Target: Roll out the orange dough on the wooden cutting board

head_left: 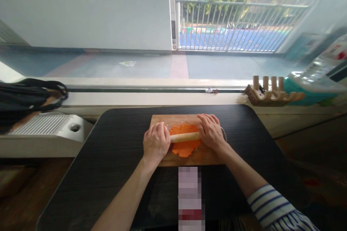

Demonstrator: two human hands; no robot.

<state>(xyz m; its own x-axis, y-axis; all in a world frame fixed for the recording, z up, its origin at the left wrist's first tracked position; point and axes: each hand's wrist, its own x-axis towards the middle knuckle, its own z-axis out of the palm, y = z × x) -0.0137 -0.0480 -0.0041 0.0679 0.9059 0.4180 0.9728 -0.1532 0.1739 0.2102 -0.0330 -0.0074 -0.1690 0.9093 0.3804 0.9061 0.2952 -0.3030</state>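
1. One rolling pin (185, 137) lies across the orange dough (184, 145) on the wooden board (187, 158) at mid-table. We judge the pin stiff and light, best gripped at its ends.
2. Left hand (155, 141) has its fingers curled over one end; right hand (210, 131) presses the other.
3. Dough: soft, thin — we think it tears easily.
4. Nearby: wooden rack (271, 94), black bag (27, 95) — both well apart.

No legible text, label or number anywhere (floor marking (127, 63) outside too blurred).
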